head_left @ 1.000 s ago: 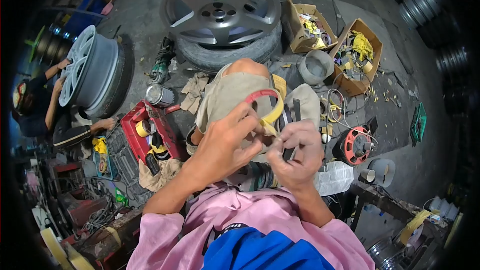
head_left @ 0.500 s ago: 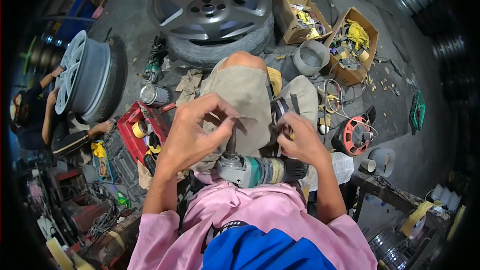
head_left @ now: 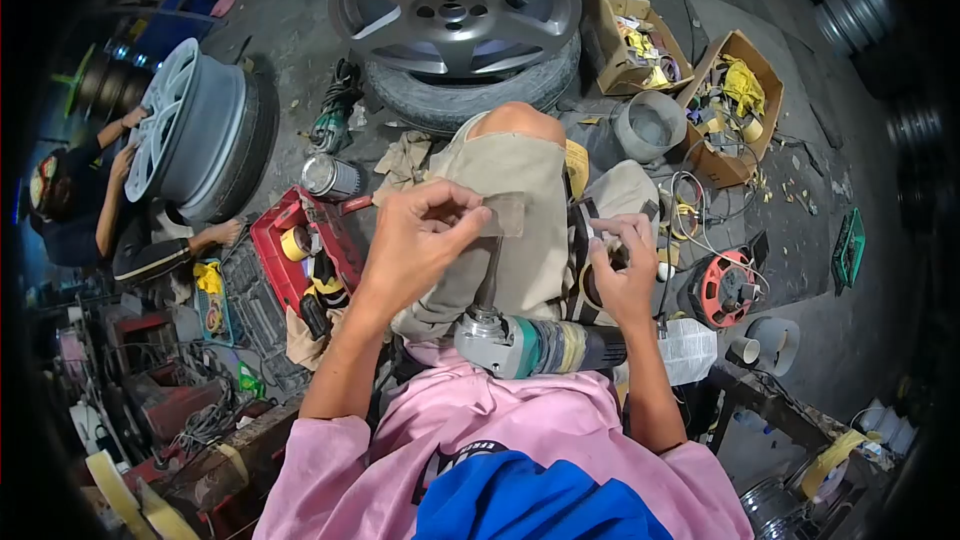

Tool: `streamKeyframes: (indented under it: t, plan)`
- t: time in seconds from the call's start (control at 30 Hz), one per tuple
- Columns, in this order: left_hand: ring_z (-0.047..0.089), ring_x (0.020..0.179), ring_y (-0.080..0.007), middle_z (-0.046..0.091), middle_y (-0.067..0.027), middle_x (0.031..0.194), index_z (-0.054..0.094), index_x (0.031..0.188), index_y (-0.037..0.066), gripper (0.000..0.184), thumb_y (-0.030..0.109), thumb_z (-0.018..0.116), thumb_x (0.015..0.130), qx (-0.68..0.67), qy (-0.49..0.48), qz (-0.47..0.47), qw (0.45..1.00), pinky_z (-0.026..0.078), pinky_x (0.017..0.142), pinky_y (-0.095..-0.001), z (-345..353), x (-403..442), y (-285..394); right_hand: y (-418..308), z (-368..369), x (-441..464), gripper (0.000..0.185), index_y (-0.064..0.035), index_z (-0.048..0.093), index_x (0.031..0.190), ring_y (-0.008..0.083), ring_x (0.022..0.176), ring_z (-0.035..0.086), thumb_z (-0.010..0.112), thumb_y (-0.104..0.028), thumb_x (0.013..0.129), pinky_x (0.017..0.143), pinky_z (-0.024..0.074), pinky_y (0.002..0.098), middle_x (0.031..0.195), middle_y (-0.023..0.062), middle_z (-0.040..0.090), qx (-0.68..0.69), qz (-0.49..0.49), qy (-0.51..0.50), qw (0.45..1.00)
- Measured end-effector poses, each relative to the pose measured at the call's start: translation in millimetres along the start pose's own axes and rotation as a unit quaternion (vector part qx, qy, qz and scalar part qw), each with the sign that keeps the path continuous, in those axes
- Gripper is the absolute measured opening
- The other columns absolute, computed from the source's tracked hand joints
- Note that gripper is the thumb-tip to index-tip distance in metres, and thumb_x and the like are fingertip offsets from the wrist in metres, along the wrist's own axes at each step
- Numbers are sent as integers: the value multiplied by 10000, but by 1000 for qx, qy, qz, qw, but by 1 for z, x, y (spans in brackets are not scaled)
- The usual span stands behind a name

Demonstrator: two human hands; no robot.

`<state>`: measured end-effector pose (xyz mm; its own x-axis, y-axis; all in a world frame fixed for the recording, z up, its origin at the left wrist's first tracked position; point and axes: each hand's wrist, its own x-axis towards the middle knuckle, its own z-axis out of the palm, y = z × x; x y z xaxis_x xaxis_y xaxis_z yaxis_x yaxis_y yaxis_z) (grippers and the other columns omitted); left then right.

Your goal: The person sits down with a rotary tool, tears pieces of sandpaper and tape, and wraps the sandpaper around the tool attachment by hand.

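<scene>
My left hand (head_left: 425,245) is closed, pinching a small translucent brownish piece (head_left: 511,216) between thumb and fingertips, above the cloth-covered knee (head_left: 500,165). My right hand (head_left: 628,270) is to the right with its fingers curled; a dark-edged ring (head_left: 590,285) shows beside the thumb, and what the fingers grip is unclear. Below both hands an angle grinder (head_left: 535,346) lies across my lap, its grey head to the left, with a dark pointed shaft (head_left: 488,285) standing up from it.
A silver wheel rim (head_left: 452,12) rests on a tyre (head_left: 470,100) ahead. Cardboard boxes (head_left: 635,45) hold scraps at the right. A red tool case (head_left: 305,250), metal can (head_left: 330,177) and cable reel (head_left: 727,288) lie around. Another person (head_left: 75,185) handles a rim at the left.
My hands have moved apart, and the yellow and red tape ring is no longer between them. The small piece shows flatter in my left fingers. The grinder has come into view on my lap.
</scene>
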<state>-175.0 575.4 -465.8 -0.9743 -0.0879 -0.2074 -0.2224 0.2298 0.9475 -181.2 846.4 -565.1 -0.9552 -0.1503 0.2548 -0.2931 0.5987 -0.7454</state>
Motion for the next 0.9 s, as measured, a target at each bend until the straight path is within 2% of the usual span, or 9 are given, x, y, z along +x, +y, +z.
streamKeyframes:
  t: [0.1,0.2,0.27,0.3,0.4,0.43,0.57,0.77,0.9]
  plan:
    - [559,686,-25,677,-13,839,742,944,-23,120,82,785,904,52,-24,66,996,430,597,-190,9,-4,3,-32,0,6,268,-21,725,1138,129,829,628,774,-75,880,766,513,283,953,60,661,247,65,1,967]
    - [524,652,-37,678,-37,824,747,933,-33,142,75,812,867,89,-46,86,991,428,582,-221,17,-13,13,-75,-2,15,278,-15,724,1150,118,829,627,784,-85,888,757,518,282,930,49,656,358,107,-97,923]
    - [519,639,-39,672,-23,774,750,893,-45,160,89,830,858,168,-24,58,984,436,567,-240,14,-20,23,-66,7,18,290,-7,710,1177,109,796,639,779,-101,911,729,519,271,925,50,680,284,57,-117,950]
    - [542,588,-61,665,-46,670,743,834,-44,209,129,861,830,196,-13,38,980,456,549,-264,11,-23,17,-63,12,20,281,-6,704,1183,106,787,651,765,-99,925,720,521,266,922,49,694,303,68,-106,944]
    - [606,538,-128,654,-96,595,732,787,-28,260,181,885,806,301,-46,20,952,493,550,-307,10,-31,1,-64,11,21,248,-2,688,1189,98,780,686,728,-96,963,690,523,243,921,52,725,369,137,-103,914]
    - [651,524,-218,639,-146,575,701,740,-13,274,195,870,800,329,-21,46,943,523,567,-350,16,-32,-4,-65,9,22,231,2,686,1175,97,780,690,722,-97,969,687,525,242,919,52,723,361,154,-101,914]
    - [660,528,-261,638,-162,590,648,708,-21,251,150,801,810,349,10,93,932,523,565,-367,30,-32,-9,-62,12,19,204,9,666,1144,92,808,686,713,-110,985,703,528,240,939,53,711,365,158,-110,911]
    - [539,483,-116,610,-83,592,655,753,-41,223,101,800,847,182,-25,43,982,469,522,-294,25,-40,1,-63,10,27,201,0,654,1139,102,861,683,702,-143,1006,741,539,252,972,40,697,439,150,-134,876]
    - [490,509,-67,607,-57,618,674,787,-50,195,78,796,869,169,-30,75,982,446,519,-266,24,-42,-1,-58,12,31,201,-3,647,1154,124,869,688,692,-143,1017,746,556,269,978,41,688,508,161,-159,831]
